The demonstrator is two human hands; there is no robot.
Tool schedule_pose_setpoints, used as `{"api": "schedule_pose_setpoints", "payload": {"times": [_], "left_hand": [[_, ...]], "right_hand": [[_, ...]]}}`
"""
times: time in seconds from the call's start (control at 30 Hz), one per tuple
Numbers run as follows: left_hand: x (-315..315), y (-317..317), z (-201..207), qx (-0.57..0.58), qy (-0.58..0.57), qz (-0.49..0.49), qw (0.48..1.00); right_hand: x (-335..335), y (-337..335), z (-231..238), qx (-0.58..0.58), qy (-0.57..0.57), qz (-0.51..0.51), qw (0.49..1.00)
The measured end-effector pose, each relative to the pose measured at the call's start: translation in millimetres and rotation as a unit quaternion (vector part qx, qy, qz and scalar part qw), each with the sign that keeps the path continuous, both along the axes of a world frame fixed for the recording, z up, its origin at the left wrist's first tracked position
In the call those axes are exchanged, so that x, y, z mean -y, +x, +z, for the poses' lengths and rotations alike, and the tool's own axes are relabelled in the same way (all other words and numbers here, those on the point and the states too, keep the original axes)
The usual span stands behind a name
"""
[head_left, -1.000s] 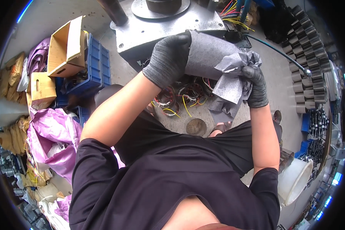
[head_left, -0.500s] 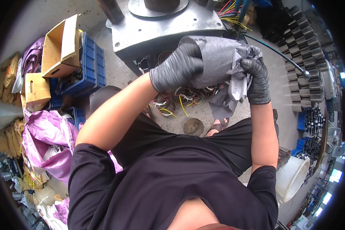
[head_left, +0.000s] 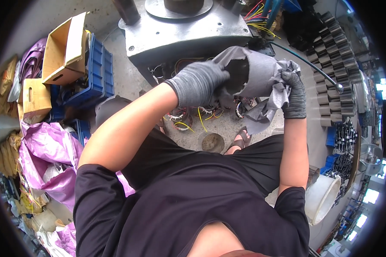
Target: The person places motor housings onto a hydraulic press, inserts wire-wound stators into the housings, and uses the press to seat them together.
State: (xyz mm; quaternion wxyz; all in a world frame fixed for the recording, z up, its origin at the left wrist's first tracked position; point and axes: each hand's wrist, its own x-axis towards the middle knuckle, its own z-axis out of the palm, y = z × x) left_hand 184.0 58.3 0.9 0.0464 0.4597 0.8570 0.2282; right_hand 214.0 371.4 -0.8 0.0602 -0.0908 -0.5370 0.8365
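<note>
A piece of grey cloth [head_left: 261, 70] is held up in front of me, below the metal machine base. It is curled into a loose tube, and a dark opening shows at its left side. My right hand [head_left: 295, 96], in a dark grey knit glove, is closed round the bunched right end. A loose flap [head_left: 261, 118] hangs from there. My left hand [head_left: 199, 83], gloved alike, has its fingers bent at the left edge by the opening. Its fingertips are slightly blurred and partly lost against the dark inside.
The metal machine base [head_left: 180, 34] stands ahead, with coloured wires [head_left: 261, 23] at its right. Wired coils [head_left: 182, 115] and a small round can [head_left: 212, 142] sit on the floor. At left are cardboard boxes [head_left: 36, 96] and a blue crate [head_left: 96, 70]; stacked metal cylinders [head_left: 334, 64] stand right.
The cloth has turned and moved slightly right and down, so its dark opening now shows. My left hand has shifted down with its fingers at the edge; my right hand still grips the bunched end.
</note>
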Motion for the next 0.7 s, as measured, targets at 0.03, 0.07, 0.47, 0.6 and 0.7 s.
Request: {"api": "schedule_pose_setpoints", "payload": {"times": [0.03, 0.07, 0.47, 0.6, 0.7], "left_hand": [[-1.4, -3.2, -0.1, -0.032, -0.002, 0.053, 0.998], [-1.3, -6.7, -0.4, -0.056, 0.015, 0.065, 0.996], [-10.7, -20.9, -22.1, 0.2, 0.341, 0.237, 0.888], [-9.0, -17.8, -4.3, -0.027, 0.275, 0.261, 0.925], [-3.5, -13.1, 10.7, -0.06, 0.134, 0.285, 0.947]], "right_hand": [[-1.5, 0.2, -1.4, 0.009, -0.023, -0.002, 1.0], [-11.9, -1.1, -9.4, 0.034, -0.037, 0.01, 0.999], [2.6, -2.4, -47.2, 0.025, -0.172, -0.008, 0.985], [-15.9, 1.2, -65.5, -0.01, -0.205, 0.09, 0.974], [0.1, 8.5, -56.7, -0.015, -0.214, 0.035, 0.976]]}}
